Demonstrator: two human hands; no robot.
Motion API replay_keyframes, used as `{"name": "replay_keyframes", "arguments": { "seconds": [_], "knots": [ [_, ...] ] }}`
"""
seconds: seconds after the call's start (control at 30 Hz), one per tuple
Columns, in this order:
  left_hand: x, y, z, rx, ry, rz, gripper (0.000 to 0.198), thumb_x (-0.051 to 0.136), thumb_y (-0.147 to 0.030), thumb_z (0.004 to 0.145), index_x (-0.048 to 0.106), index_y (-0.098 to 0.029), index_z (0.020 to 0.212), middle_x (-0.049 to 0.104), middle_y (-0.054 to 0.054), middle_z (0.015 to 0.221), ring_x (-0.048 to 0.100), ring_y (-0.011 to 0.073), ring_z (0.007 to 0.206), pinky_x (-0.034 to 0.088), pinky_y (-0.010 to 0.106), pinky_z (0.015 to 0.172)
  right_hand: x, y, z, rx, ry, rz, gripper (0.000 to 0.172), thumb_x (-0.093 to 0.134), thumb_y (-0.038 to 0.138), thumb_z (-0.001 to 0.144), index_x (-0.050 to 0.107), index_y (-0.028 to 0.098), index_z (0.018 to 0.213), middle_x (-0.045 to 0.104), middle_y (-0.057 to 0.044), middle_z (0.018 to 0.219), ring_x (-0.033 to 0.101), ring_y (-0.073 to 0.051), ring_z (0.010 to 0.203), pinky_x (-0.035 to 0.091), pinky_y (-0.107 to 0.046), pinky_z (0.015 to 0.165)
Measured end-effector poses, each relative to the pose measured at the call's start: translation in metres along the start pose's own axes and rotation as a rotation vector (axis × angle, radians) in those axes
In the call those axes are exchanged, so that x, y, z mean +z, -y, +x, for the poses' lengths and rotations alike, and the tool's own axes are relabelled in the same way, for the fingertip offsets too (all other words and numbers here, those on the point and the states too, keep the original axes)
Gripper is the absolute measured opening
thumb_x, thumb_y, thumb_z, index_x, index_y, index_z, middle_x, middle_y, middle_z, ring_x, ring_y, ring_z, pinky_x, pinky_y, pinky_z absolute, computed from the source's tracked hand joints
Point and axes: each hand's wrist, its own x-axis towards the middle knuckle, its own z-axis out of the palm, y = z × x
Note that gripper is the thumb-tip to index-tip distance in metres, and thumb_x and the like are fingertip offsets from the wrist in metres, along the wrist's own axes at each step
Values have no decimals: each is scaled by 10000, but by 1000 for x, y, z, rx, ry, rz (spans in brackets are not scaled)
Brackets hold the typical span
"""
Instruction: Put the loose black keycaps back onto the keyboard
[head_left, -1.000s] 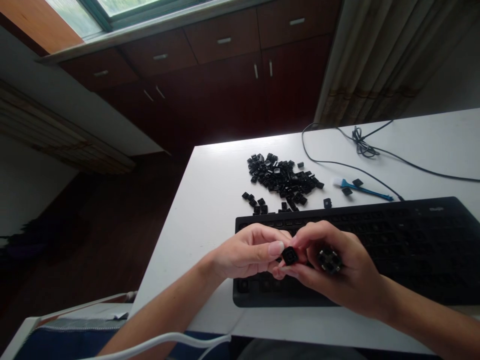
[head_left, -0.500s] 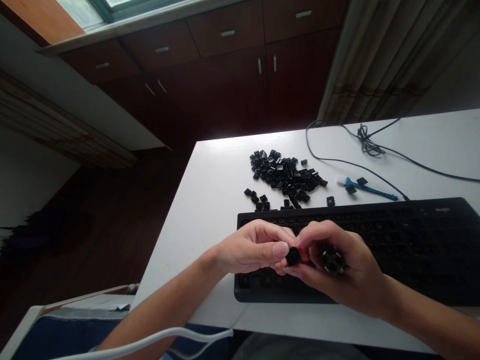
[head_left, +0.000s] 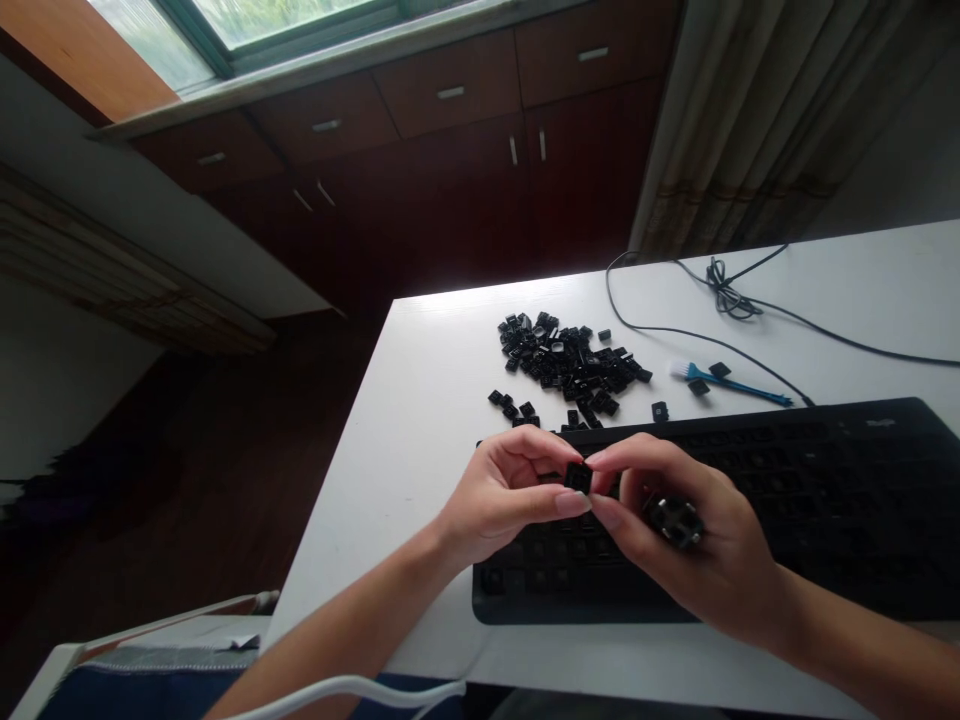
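Above the left part of a black keyboard (head_left: 817,480), my two hands meet fingertip to fingertip. My left hand (head_left: 502,490) pinches a small black keycap (head_left: 577,477) between thumb and fingers. The thumb and forefinger of my right hand (head_left: 690,520) touch the keycap's right side. Tucked in the right palm is a dark tool with a four-cornered end and pale metal tips (head_left: 677,522); its exact kind does not show. Many key positions on the keyboard look bare of caps, and my hands hide part of its left side.
A heap of loose black keycaps (head_left: 574,360) lies behind the keyboard, with several strays to its left. Right of it rest a blue brush (head_left: 739,384), a few keycaps and a bundled black cable (head_left: 731,295). A white chair arm (head_left: 352,686) is at the table's front left.
The keycap has been turned and lifted slightly between my fingertips. The right hand's dark tool has shifted a little rightward. The view has tilted slightly upward.
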Motion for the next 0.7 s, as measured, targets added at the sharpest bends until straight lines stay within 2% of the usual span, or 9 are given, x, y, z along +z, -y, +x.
{"name": "replay_keyframes", "arguments": {
  "seconds": [0.2, 0.33, 0.43, 0.53, 0.57, 0.63, 0.7],
  "knots": [
    [3, 3, -3, 277, 20, 163, 303, 906, -53, 621, 731, -177, 836, 707, 19, 801, 676, 125, 717, 573, 207, 627, -1, 0, 2, -7, 7, 31, 225, 725, 172, 873, 668, 236, 1081, 694, 9, 872, 567, -53, 578, 473, -173, 519],
    [2, 4, -3, 294, 77, 145, 352, 889, 1, 618, 735, -191, 869, 703, 15, 811, 674, 130, 751, 565, 205, 638, -1, 0, 3, -21, 15, 36, 210, 743, 177, 865, 675, 225, 1059, 706, 5, 858, 578, -56, 586, 489, -173, 541],
    [-7, -1, -2, 164, 189, 69, 413, 942, -65, 591, 721, -189, 918, 710, 21, 854, 671, 120, 751, 563, 204, 674, -1, 0, 3, -47, 42, 31, 209, 760, 175, 857, 676, 218, 1044, 720, -6, 884, 591, -63, 614, 515, -179, 579],
    [-21, -16, -2, -107, 350, 46, 474, 981, -250, 589, 720, -162, 975, 714, 52, 857, 661, 119, 702, 563, 209, 660, -2, 1, 1, -110, 96, 9, 251, 762, 146, 851, 671, 207, 1077, 714, -26, 922, 614, -74, 667, 529, -170, 589],
    [-26, -21, -1, -207, 405, 68, 414, 954, -291, 646, 733, -144, 964, 717, 69, 856, 660, 112, 676, 553, 199, 638, -2, 1, 0, -141, 116, -1, 277, 756, 132, 851, 668, 203, 1104, 710, -35, 942, 619, -77, 679, 531, -167, 582],
    [-33, -29, -1, -319, 499, 123, 320, 897, -291, 739, 771, -142, 992, 732, 92, 867, 680, 118, 671, 556, 201, 633, -2, 2, -1, -195, 143, -20, 318, 742, 115, 859, 664, 198, 1156, 698, -51, 979, 622, -80, 687, 537, -168, 575],
    [-37, -31, 0, -327, 533, 166, 253, 871, -238, 767, 805, -164, 1000, 740, 96, 880, 710, 149, 718, 580, 231, 666, -2, 1, -2, -239, 140, -33, 311, 734, 114, 869, 671, 183, 1165, 687, -54, 974, 618, -75, 676, 541, -166, 572]
  ]
}}
